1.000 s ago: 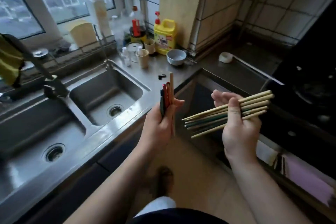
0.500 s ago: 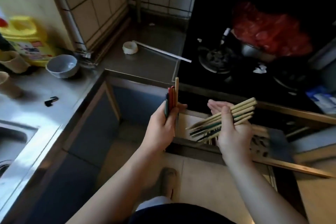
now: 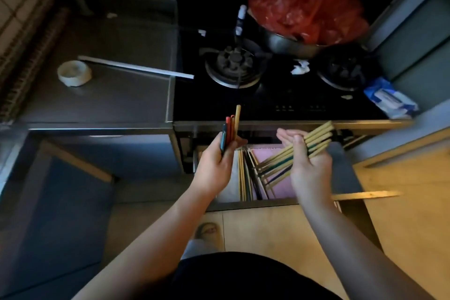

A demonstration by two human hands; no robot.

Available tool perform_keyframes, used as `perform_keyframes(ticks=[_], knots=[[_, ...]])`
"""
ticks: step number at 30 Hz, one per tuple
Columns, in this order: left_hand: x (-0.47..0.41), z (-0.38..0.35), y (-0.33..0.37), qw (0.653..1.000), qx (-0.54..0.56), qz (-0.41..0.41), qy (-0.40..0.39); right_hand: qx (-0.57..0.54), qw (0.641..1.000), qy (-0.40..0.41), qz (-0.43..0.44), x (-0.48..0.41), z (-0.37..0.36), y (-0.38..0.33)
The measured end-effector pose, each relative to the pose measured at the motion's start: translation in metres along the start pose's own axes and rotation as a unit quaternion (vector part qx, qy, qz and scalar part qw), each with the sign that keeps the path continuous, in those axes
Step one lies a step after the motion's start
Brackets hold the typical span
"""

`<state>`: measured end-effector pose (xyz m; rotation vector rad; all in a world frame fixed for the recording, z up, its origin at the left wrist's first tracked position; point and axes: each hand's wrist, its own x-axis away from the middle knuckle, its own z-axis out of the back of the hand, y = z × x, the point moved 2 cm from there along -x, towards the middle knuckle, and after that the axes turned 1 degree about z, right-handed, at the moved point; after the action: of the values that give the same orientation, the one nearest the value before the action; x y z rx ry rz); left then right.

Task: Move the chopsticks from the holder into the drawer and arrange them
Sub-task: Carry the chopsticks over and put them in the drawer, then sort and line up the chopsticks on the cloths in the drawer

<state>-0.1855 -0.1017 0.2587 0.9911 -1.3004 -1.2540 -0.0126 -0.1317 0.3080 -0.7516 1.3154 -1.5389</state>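
Chopsticks (image 3: 275, 162): light, stiff, slick, scatter easily; pinch mid-length. Left hand (image 3: 215, 165) fingers (image 3: 239, 141) grip coloured bundle (image 3: 230, 129); right hand (image 3: 309, 168) thumb clamps bamboo bundle (image 3: 316, 137) above drawer (image 3: 255, 202).

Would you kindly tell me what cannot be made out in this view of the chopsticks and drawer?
Head view: the drawer is partly hidden by the right hand and its pale chopsticks.
Head view: the coloured chopsticks have lower ends hidden inside the left hand.
Head view: the pot is covered by the red bag, contents unseen.

matt wooden chopsticks (image 3: 295, 151), glossy stovetop (image 3: 280, 102)
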Motion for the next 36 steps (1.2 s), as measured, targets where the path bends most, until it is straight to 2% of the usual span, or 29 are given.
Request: perform_keyframes(ticks=[8, 14, 18, 26, 31, 33, 36], knots=[[-0.049, -0.058, -0.021, 0.997, -0.029, 0.044, -0.062, 0.011, 0.998, 0.031, -0.057, -0.045, 0.03, 0.039], [-0.073, -0.099, -0.048, 0.993, -0.045, 0.101, -0.04, 0.046, 0.992, 0.022, -0.113, -0.078, 0.051, 0.084], [-0.082, -0.133, -0.068, 0.984, -0.049, 0.168, -0.019, 0.076, 0.984, -0.003, -0.164, -0.098, 0.064, 0.135], [-0.111, -0.18, -0.173, 0.967, -0.067, 0.244, 0.035, 0.101, 0.962, -0.084, -0.238, -0.119, 0.054, 0.25], [-0.127, -0.19, -0.241, 0.954, -0.111, 0.275, 0.03, 0.14, 0.945, -0.108, -0.276, -0.122, 0.036, 0.314], [-0.135, -0.193, -0.265, 0.95, -0.105, 0.291, 0.03, 0.139, 0.943, -0.105, -0.282, -0.125, 0.029, 0.336], [-0.146, -0.196, -0.3, 0.946, -0.081, 0.31, 0.049, 0.134, 0.932, -0.148, -0.302, -0.128, 0.016, 0.372]])
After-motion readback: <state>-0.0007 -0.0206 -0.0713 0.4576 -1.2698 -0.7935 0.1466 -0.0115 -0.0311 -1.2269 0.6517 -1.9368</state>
